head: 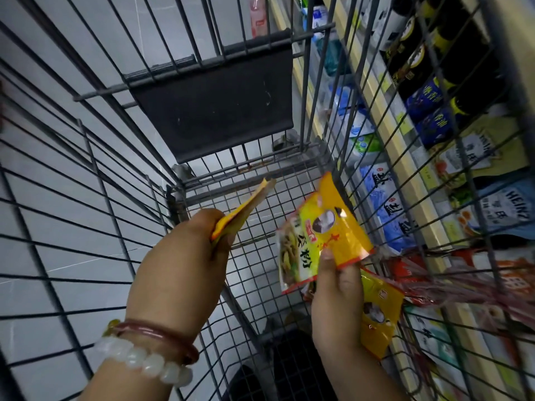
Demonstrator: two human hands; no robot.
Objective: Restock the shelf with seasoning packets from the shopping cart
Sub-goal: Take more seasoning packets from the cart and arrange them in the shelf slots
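Your left hand (185,256) pinches thin yellow seasoning packets (243,209) edge-on; your right hand (338,296) grips glossy yellow ones (324,233), fanned label-up, over the wire shopping cart's (260,250) right side, handy for the shelf (405,157).

I count two hands in view: left hand (185,256), right hand (337,302). Yellow seasoning packets: at least three that I can separate, namely one thin stack edge-on (243,209), exact number in it unclear; one facing me (324,233); one lower (376,316). One wire shopping cart (260,198). Two bracelets (150,351) on the left wrist.
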